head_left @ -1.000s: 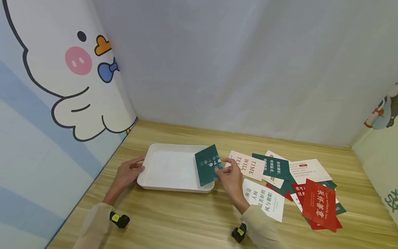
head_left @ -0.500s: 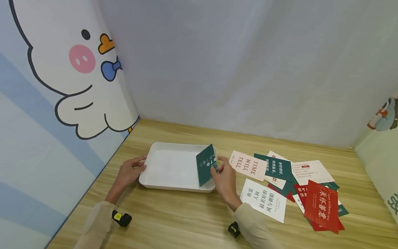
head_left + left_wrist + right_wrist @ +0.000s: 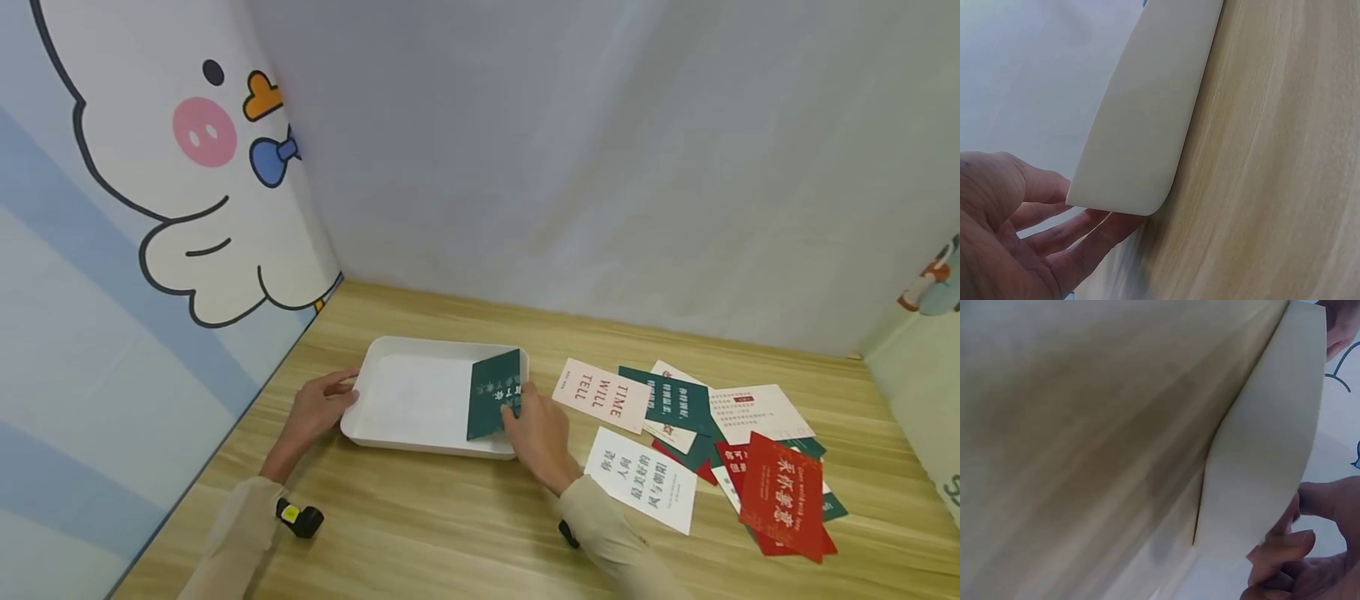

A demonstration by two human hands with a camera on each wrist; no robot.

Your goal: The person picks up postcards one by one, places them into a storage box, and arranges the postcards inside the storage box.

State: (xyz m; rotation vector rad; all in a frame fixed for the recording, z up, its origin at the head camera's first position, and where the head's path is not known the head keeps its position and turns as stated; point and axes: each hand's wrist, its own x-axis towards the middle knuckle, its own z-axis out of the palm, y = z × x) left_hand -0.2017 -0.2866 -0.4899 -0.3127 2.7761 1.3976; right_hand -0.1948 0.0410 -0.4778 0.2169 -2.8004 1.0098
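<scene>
A white tray (image 3: 408, 400) lies on the table. My left hand (image 3: 318, 406) holds the tray at its left end; the left wrist view shows the thumb at the rim and the fingers against the end wall. My right hand (image 3: 537, 435) pinches a dark green card (image 3: 489, 392) with light lettering, thumb on its face. That card leans inside the tray's right end, its lower edge low in the tray. In the right wrist view the curled right fingers (image 3: 1285, 550) are beside the tray's outer wall, and the card is hidden there.
Right of the tray, a pink card (image 3: 602, 395) and a white card (image 3: 641, 481) lie on the table (image 3: 420, 525). Beyond them is an overlapping spread of green, white and red cards, with a red card (image 3: 783, 496) on top. A grey curtain (image 3: 585, 167) hangs behind.
My right hand has moved left and brought the green card down into the tray's right end, tilting it on the way. My left hand has stayed at the tray's left end.
</scene>
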